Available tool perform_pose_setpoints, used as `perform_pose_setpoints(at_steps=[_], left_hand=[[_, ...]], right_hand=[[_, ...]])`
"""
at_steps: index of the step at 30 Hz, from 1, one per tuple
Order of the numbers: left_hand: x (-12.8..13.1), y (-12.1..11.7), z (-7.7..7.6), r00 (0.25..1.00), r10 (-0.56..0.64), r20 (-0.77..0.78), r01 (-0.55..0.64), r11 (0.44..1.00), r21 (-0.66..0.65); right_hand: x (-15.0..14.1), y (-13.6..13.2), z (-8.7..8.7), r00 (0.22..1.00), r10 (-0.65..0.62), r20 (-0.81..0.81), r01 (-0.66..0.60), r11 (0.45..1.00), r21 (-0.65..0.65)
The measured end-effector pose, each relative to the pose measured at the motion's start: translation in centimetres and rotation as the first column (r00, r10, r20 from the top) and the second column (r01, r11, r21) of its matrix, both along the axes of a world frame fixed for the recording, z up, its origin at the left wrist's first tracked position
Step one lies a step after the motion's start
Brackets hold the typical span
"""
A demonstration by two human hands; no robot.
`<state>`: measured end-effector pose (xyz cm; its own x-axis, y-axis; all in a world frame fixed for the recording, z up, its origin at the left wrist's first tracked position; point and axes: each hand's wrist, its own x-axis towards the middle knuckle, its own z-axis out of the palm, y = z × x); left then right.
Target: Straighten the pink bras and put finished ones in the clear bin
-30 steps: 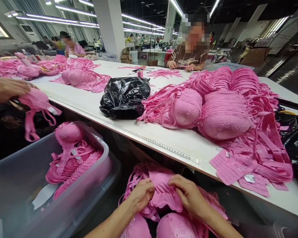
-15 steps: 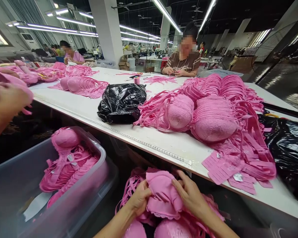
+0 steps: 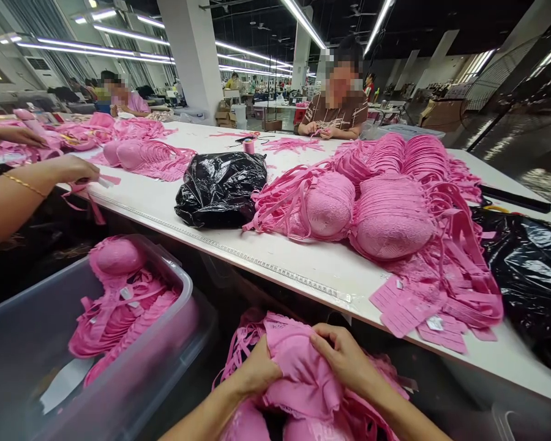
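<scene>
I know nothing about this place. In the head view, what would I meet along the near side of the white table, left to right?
Another person's hand, a small row of pink bras, a crumpled black bag, a big pink bra pile, a second black bag.

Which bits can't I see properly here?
Head view:
- Left hand: fingertips hidden by the pink lace-edged garment.
- Central shiny black plastic bag: plastic hides any contents.
- White tape measure: numbers too small.
- Lowest pink padded cups: cut off by the bottom edge.
</scene>
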<state>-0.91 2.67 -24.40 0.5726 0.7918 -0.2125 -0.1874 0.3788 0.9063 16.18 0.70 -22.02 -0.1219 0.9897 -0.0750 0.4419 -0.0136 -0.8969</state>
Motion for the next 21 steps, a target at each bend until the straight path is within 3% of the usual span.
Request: perform_pose_setpoints(at_steps=[5, 10, 12, 17, 21], left_hand=[[-0.5, -0.5, -1.8, 0.992, 0.123, 0.028, -0.115, 0.973, -0.199], [-2.4, -1.2, -2.4, 0.992, -0.041, 0.118, 0.076, 0.948, -0.308], [-2.6, -1.2, -2.2, 0.994, -0.036, 0.100, 0.064, 0.956, -0.286], [-1.7, -0.9, -2.4, 0.991, 0.095, -0.090, -0.099, 0.994, -0.046], [-1.7, -0.9, -3.2, 0.990, 0.094, -0.101, -0.102, 0.991, -0.082]], right_hand=[[0.0, 0.3, 0.4, 0.987, 0.029, -0.159, -0.049, 0.991, -0.123], [0.0, 0.0, 0.9, 0.967, 0.058, -0.247, -0.103, 0.979, -0.174], [-0.2, -0.2, 0.9, 0.971, 0.102, -0.214, -0.133, 0.982, -0.135], [-0.8, -0.6, 0.7, 0.970, 0.153, -0.190, -0.171, 0.982, -0.081], [-0.9, -0.4, 0.4, 0.954, 0.209, -0.216, -0.242, 0.960, -0.138]])
